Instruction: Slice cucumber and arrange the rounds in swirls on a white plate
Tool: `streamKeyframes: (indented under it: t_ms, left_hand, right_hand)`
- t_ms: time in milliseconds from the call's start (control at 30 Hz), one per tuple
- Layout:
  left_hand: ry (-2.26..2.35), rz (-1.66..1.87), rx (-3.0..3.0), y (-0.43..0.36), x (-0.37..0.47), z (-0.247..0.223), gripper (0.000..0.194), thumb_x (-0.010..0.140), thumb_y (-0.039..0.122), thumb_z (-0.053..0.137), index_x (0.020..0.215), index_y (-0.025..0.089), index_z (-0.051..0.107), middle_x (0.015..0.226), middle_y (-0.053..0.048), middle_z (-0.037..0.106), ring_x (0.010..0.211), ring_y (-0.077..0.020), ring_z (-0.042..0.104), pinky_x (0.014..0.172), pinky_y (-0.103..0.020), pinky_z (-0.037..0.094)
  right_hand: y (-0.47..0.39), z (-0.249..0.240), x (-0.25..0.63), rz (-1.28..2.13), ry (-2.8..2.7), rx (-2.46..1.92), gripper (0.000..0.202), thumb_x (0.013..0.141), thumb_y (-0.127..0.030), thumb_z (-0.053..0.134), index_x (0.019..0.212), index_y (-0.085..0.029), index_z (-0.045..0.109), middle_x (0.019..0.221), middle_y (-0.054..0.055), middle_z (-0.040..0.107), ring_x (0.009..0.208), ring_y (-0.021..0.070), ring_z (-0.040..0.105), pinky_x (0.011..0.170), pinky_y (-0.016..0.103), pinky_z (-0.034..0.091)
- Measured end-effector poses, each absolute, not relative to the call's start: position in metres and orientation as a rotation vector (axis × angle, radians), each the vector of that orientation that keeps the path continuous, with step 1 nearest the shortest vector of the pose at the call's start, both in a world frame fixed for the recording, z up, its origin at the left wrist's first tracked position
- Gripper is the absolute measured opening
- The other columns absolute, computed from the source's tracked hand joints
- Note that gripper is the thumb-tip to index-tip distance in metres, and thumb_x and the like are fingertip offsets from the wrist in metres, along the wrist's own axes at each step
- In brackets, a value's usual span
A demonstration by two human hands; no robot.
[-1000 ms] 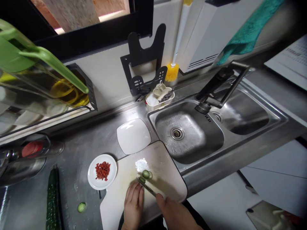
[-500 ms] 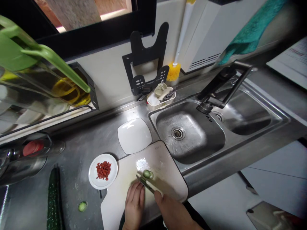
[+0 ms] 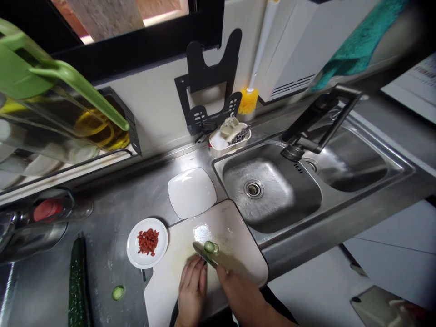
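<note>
Two hands (image 3: pixel 192 282), one knife (image 3: pixel 205 255), one cutting board (image 3: pixel 167 268), two plates (image 3: pixel 192 193) (one round, one squarish).

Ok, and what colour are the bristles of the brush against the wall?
Yellow; the bristles show in the head view, the only one here.

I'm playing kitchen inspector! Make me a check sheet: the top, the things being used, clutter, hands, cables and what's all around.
Surface: grey steel counter; pale, rounded cutting board with a shiny patch.
Things in use: steel-bladed knife; pale-green cucumber slices beside its blade.
Clutter: round white plate of small red pieces; square white plate; loose green slice; long dark-green cucumber.
Hands: left hand, fingers curled near the blade, whatever is beneath hidden; right hand grips the knife.
Cables: nothing seen.
Surroundings: steel double sink; dark metal faucet; yellow-bristled brush; teal cloth.
</note>
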State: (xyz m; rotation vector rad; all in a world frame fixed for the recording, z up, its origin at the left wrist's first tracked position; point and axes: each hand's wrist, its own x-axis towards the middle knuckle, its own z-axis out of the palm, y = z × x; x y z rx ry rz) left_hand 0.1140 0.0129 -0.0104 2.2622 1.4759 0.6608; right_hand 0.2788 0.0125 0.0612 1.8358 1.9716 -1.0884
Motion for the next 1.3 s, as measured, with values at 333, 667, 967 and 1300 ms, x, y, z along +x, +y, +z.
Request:
streamKeyframes:
  t_ms: [333, 667, 967, 1300]
  left_hand:
    - [1.479, 0.674, 2.234, 0.015, 0.117, -0.006, 0.028, 0.090, 0.017, 0.044, 0.112, 0.017, 0.060, 0.104, -0.008, 0.069, 0.101, -0.0182, 0.063, 0.096, -0.038, 0.049]
    - [1.532, 0.637, 2.221, 0.010, 0.115, -0.011, 0.024, 0.091, 0.018, 0.043, 0.106, 0.016, 0.061, 0.104, -0.008, 0.068, 0.102, -0.0196, 0.062, 0.095, -0.040, 0.049]
    - [1.518, 0.597, 2.228, 0.010, 0.114, -0.010, 0.022, 0.090, 0.019, 0.046, 0.106, 0.017, 0.061, 0.108, -0.007, 0.067, 0.105, -0.0201, 0.061, 0.096, -0.041, 0.048]
    - [1.517, 0.670, 2.190, 0.013, 0.117, -0.007, 0.026, 0.089, 0.017, 0.047, 0.111, 0.018, 0.060, 0.105, -0.008, 0.068, 0.101, -0.0190, 0.062, 0.094, -0.039, 0.049]
  right_hand:
    - [0.011, 0.060, 0.288, -0.973, 1.971, 1.854, 0.041, 0.080, -0.002, 0.040, 0.113, -0.020, 0.056, 0.079, 0.005, 0.069, 0.069, 0.0186, 0.067, 0.058, 0.024, 0.048]
    - [0.003, 0.101, 0.300, -1.013, 1.927, 1.734, 0.041, 0.078, 0.004, 0.036, 0.105, -0.019, 0.057, 0.080, 0.006, 0.069, 0.067, 0.0198, 0.067, 0.055, 0.023, 0.047]
    - [0.002, 0.102, 0.300, -1.064, 1.889, 1.713, 0.045, 0.075, 0.005, 0.033, 0.105, -0.019, 0.055, 0.081, 0.007, 0.068, 0.068, 0.0215, 0.068, 0.055, 0.025, 0.047]
    - [0.004, 0.075, 0.312, -1.082, 1.891, 1.964, 0.055, 0.071, 0.003, 0.036, 0.117, -0.021, 0.053, 0.081, 0.005, 0.067, 0.073, 0.0182, 0.065, 0.056, 0.022, 0.041]
